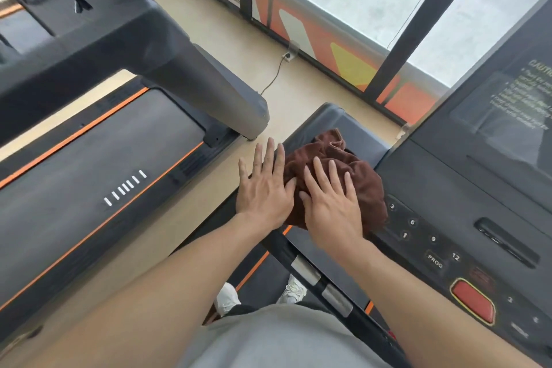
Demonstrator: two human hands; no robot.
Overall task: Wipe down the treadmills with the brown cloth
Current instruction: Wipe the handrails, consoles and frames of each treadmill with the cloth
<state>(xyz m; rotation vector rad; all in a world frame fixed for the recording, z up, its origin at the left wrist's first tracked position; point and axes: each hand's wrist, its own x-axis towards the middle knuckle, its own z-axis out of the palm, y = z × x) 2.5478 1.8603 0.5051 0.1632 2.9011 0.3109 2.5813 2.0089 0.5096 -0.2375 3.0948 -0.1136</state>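
Observation:
A crumpled brown cloth (pixel 337 164) lies on the left edge of the dark console (pixel 466 194) of the treadmill I stand on. My right hand (pixel 330 203) presses flat on the cloth with fingers straight and spread. My left hand (pixel 265 188) lies flat beside it at the cloth's left edge, fingers straight, thumb touching the cloth. Number buttons and a red stop button (pixel 473 300) sit on the console to the right of my hands.
A second treadmill (pixel 89 164) with orange trim stands to the left, its grey upright (pixel 209 84) slanting toward the gap. A handrail with silver sensors (pixel 319 281) runs below my hands. Beige floor, power cords and a glass wall (pixel 343 3) lie ahead.

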